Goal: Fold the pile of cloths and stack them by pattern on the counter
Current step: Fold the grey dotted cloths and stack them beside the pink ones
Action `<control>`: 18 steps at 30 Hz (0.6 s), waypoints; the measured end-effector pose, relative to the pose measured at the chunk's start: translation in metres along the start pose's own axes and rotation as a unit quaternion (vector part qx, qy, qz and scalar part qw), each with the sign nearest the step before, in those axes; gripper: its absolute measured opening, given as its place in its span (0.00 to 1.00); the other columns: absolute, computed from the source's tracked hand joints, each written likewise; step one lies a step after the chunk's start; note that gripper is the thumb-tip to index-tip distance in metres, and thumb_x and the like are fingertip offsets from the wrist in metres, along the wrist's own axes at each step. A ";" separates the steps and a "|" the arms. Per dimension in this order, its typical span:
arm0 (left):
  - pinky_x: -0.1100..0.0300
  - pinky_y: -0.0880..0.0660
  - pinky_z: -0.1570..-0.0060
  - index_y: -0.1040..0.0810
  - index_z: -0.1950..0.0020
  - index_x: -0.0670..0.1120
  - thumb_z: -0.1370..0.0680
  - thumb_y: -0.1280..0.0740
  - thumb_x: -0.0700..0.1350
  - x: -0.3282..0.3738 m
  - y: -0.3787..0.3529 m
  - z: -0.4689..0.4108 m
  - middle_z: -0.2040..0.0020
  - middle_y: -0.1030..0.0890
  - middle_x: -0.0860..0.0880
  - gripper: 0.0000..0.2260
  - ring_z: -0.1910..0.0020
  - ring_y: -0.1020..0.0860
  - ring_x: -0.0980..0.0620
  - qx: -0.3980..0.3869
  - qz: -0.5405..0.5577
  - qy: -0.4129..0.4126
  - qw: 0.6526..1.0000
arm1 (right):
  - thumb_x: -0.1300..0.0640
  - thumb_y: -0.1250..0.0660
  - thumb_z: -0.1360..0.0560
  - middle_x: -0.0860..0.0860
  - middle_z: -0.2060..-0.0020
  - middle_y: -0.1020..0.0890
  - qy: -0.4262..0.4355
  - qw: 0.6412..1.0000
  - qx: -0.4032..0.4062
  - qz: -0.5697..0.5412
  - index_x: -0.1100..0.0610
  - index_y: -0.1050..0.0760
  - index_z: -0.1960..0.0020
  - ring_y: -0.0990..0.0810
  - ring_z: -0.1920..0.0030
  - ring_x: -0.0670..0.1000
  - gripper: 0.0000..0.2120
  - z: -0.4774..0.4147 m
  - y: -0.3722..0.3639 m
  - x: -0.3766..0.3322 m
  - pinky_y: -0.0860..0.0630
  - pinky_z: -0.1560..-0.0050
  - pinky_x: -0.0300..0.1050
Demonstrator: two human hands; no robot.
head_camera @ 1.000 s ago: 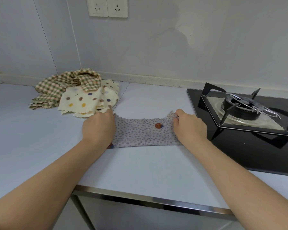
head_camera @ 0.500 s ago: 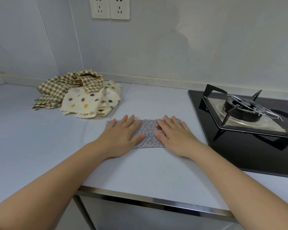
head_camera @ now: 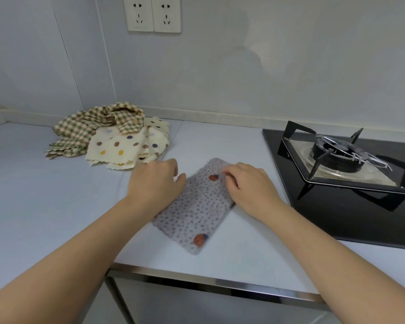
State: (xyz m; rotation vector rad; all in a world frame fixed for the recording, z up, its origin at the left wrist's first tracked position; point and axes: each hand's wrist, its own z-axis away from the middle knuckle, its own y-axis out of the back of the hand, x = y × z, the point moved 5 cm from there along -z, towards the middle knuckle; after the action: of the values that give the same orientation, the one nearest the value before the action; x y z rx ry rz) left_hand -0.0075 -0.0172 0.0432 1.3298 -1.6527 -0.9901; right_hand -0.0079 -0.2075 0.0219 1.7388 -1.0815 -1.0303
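A grey dotted cloth (head_camera: 194,211) with small red-brown motifs lies folded into a strip, turned diagonally on the pale counter (head_camera: 56,206). My left hand (head_camera: 156,183) rests on its left edge with the thumb on the fabric. My right hand (head_camera: 248,185) pinches the cloth's far right edge with curled fingers. Behind at the left sits the unfolded pile: a cream polka-dot cloth (head_camera: 126,146) with a green-and-brown checked cloth (head_camera: 96,122) crumpled over it.
A black gas hob (head_camera: 351,190) with a burner and pan stand (head_camera: 337,155) takes up the counter's right side. The metal front edge (head_camera: 208,279) runs near the bottom. Two wall sockets (head_camera: 153,14) sit above on the wall.
The cloth was pressed flat under both palms lying crosswise; now it is turned diagonally, its near end swung toward me. My right hand went from flat to pinching the far edge.
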 end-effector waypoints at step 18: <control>0.54 0.20 0.53 0.33 0.35 0.59 0.24 0.30 0.39 -0.002 -0.024 -0.005 0.45 0.22 0.47 0.24 0.51 0.19 0.49 -0.133 0.602 0.142 0.775 | 0.49 0.39 0.21 0.55 0.66 0.18 -0.135 0.931 0.023 -0.337 0.51 0.33 0.44 0.21 0.70 0.53 0.08 0.002 0.002 0.008 0.23 0.65 0.48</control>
State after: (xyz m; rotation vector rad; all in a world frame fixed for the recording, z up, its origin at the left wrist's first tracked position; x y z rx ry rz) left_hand 0.0067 -0.0191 0.0233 0.0390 -1.5850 -0.1765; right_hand -0.0080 -0.2161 0.0208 2.1083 -0.6589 -1.7140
